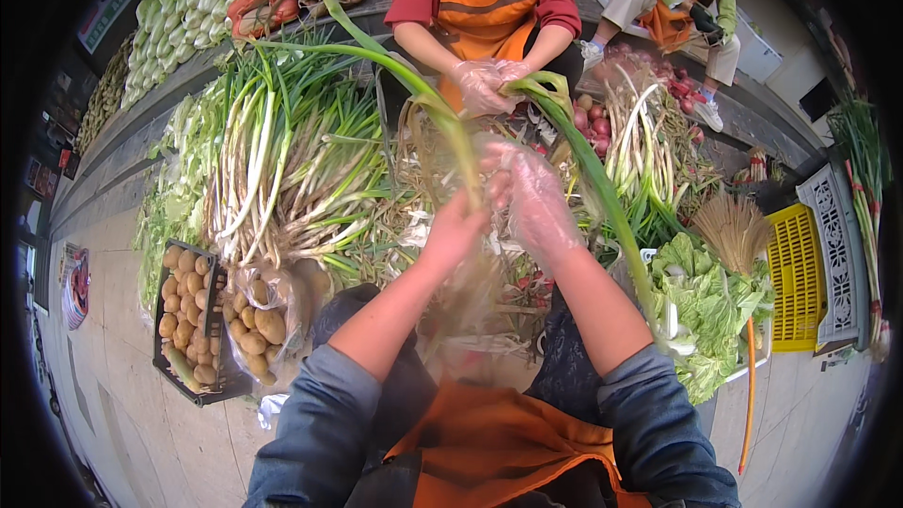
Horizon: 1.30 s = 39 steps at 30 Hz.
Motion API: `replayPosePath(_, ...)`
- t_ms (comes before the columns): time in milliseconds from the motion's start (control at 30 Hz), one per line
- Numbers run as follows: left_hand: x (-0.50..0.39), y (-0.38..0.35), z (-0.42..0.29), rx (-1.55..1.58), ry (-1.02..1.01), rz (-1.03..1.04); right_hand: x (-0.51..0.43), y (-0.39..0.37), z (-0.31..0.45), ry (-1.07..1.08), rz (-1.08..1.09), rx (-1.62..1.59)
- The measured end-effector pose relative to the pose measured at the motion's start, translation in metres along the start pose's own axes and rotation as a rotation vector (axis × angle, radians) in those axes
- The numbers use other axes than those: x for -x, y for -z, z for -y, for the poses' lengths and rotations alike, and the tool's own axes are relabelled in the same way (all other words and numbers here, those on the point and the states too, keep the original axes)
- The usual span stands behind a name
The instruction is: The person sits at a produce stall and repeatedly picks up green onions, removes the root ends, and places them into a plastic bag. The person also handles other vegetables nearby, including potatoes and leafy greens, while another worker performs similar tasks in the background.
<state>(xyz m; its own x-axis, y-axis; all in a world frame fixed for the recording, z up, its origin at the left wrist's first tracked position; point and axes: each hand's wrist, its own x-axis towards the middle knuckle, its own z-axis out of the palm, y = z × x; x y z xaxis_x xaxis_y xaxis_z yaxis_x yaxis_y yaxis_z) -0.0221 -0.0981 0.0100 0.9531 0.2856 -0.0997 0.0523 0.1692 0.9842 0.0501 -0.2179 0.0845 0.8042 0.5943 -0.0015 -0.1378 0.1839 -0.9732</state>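
Note:
Before my knees, my left hand (pixel 457 226) is bare and closed around a long green onion (pixel 451 120), whose green leaves reach up and to the left. Beside it, my right hand (pixel 532 197) wears a clear plastic glove and is blurred; whether it grips anything cannot be made out. Below my hands a pale strip of peel or leaf is smeared by motion. A person opposite in an orange apron has gloved hands (pixel 490 85) at another green onion (pixel 600 176), which arches down past my right forearm. A large pile of green onions (pixel 261 148) lies to the left.
A black crate of potatoes (pixel 187 317) and a plastic bag of potatoes (pixel 257 324) stand at left. Onion trimmings (pixel 402 240) cover the middle. At right are trimmed green onions (pixel 635 134), red onions (pixel 600 128), leafy greens (pixel 705 310), a straw broom (pixel 734 233) and a yellow crate (pixel 796 275). Another person sits behind.

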Motion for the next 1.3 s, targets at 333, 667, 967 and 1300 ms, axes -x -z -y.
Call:
replayPosePath(333,0.006,-0.012,-0.007,0.017,-0.250,-0.008,-0.016,-0.002,-0.015,-0.114,-0.161,-0.109)
replayPosePath(667,0.030,-0.005,-0.011,-0.094,-0.123,0.037,-0.034,-0.021,-0.053,0.029,-0.233,0.107)
replayPosePath(967,0.043,0.001,-0.012,-0.046,-0.143,-0.039,-0.024,-0.022,-0.035,-0.082,-0.140,-0.274)
replayPosePath(1300,0.028,0.019,0.002,-0.329,-0.261,-0.151,0.003,-0.029,-0.001,-0.043,-0.181,0.126)
